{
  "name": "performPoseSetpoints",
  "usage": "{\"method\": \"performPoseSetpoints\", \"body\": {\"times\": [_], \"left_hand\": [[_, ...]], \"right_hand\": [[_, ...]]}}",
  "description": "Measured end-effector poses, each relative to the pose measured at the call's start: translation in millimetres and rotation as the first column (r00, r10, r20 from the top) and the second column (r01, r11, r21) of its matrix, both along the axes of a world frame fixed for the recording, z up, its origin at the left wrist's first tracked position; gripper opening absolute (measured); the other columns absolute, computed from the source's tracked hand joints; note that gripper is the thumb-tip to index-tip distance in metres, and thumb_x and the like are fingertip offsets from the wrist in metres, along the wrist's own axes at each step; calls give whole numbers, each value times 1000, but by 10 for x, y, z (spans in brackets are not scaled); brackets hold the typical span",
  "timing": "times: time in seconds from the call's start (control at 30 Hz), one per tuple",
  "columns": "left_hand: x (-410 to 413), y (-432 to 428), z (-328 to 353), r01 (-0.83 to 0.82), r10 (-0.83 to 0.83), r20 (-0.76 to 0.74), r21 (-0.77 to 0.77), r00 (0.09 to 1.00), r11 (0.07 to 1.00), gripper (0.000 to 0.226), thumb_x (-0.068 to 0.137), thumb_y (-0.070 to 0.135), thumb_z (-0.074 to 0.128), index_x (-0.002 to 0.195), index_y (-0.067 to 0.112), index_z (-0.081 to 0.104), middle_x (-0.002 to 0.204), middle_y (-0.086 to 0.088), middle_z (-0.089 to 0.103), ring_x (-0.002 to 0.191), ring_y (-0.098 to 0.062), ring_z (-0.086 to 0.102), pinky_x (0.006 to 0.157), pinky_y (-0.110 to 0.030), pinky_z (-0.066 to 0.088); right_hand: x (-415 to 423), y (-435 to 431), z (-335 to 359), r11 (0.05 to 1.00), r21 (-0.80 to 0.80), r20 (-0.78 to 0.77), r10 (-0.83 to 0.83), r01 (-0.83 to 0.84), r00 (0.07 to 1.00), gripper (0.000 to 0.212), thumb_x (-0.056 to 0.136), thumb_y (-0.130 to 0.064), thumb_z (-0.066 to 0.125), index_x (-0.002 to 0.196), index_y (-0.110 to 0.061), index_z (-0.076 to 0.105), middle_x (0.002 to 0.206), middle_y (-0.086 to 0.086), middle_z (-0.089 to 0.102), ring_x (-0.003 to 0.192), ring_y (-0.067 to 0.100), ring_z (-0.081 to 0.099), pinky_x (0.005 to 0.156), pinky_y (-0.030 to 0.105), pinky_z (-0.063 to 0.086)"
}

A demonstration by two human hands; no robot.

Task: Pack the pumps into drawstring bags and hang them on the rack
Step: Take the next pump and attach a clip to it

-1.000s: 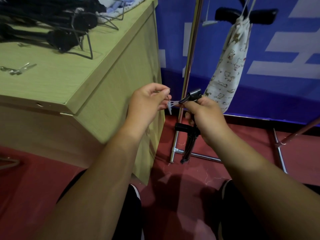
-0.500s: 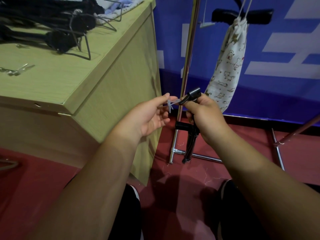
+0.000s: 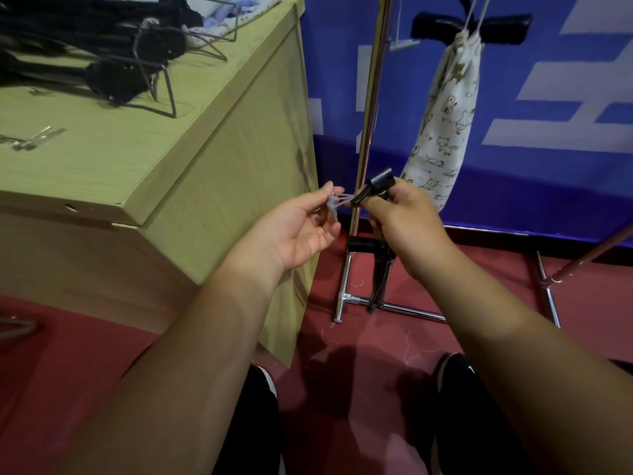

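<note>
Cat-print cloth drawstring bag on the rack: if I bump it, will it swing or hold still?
Probably swings: the cat-print cloth drawstring bag hangs by its thin white cords. It hangs long and straight, so it is likely stiffened inside, not floppy.
</note>
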State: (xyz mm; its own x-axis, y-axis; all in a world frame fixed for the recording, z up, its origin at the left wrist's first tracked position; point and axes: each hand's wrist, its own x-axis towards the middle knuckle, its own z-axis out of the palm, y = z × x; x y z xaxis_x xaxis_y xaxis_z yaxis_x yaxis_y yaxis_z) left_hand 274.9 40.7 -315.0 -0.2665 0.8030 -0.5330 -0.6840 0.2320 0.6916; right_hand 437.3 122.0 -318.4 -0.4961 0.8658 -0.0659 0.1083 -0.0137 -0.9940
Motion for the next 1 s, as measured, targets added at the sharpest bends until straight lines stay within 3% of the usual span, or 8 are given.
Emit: {"method": "performPoseSetpoints", "body": {"times": [0.13, 0.27, 0.47, 0.53, 0.67, 0.73, 0.83, 1.0], "left_hand": [[-8, 50, -107, -20, -4, -216, -111, 976, 994, 17, 103, 20, 54, 99, 16, 70, 87, -1, 69, 75, -15, 58, 66, -28, 54], [117, 26, -88, 234, -317, -676, -214, 665, 948, 34, 83, 3, 61, 107, 23, 75, 104, -1, 74, 81, -9, 62, 70, -21, 49], [325, 93, -352, 279, -274, -920, -195, 280, 940, 48, 57, 60, 88, 99, 43, 74, 107, 2, 72, 96, -12, 73, 91, -37, 59], [351, 133, -398, 271, -282, -920, -207, 274, 940, 45, 56, 60, 90, 93, 40, 75, 103, 1, 72, 93, -12, 71, 84, -34, 56], [350, 157, -385, 235, -238, -883, -151, 404, 960, 30, 68, 31, 99, 82, 30, 72, 89, 2, 76, 78, -9, 66, 74, -29, 51], [318, 170, -381, 174, -182, -877, -115, 444, 978, 30, 68, 34, 98, 84, 26, 75, 84, 1, 78, 75, -10, 68, 77, -37, 57], [276, 169, -297, 75, -103, -888, -77, 449, 994, 29, 69, 38, 96, 87, 24, 79, 79, 2, 79, 68, -9, 70, 73, -40, 60], [269, 146, -40, -50, 40, -885, 19, 465, 999, 22, 75, 37, 95, 83, 23, 80, 69, 8, 76, 59, -2, 66, 63, -31, 58]], "right_hand": [[-16, 35, 50, 998, -68, -118, 11, -19, 993, 14, 105, -16, 67, 101, -8, 79, 74, 14, 52, 58, 16, 39, 55, 36, 31], [-23, 69, 131, 989, -148, -242, -26, -11, 970, 12, 108, -8, 61, 99, -8, 69, 96, 24, 63, 60, 14, 40, 55, 32, 34], [-42, 68, 177, 956, -290, -386, -80, -39, 919, 13, 108, -2, 54, 119, -3, 62, 90, 8, 74, 65, 12, 45, 56, 28, 38], [-4, 64, 214, 971, -238, -271, -65, -1, 960, 17, 108, -9, 56, 119, -1, 69, 94, 8, 77, 70, 14, 54, 63, 32, 49], [86, 91, 242, 974, 219, 274, -112, 51, 955, 29, 105, -36, 61, 99, -13, 79, 96, 14, 74, 86, 13, 67, 80, 38, 53], [100, 89, 228, 939, 325, 270, -203, 110, 941, 23, 103, -35, 59, 94, -22, 75, 103, 2, 70, 95, 12, 66, 82, 32, 53], [128, 86, 192, 925, 321, 272, -293, 200, 917, 22, 106, -25, 51, 90, -14, 62, 94, 3, 64, 81, 17, 56, 63, 28, 42], [123, 73, 70, 984, 175, 477, -107, 25, 873, 22, 104, -20, 52, 86, -11, 63, 75, -2, 62, 69, 15, 57, 54, 30, 36]]}}
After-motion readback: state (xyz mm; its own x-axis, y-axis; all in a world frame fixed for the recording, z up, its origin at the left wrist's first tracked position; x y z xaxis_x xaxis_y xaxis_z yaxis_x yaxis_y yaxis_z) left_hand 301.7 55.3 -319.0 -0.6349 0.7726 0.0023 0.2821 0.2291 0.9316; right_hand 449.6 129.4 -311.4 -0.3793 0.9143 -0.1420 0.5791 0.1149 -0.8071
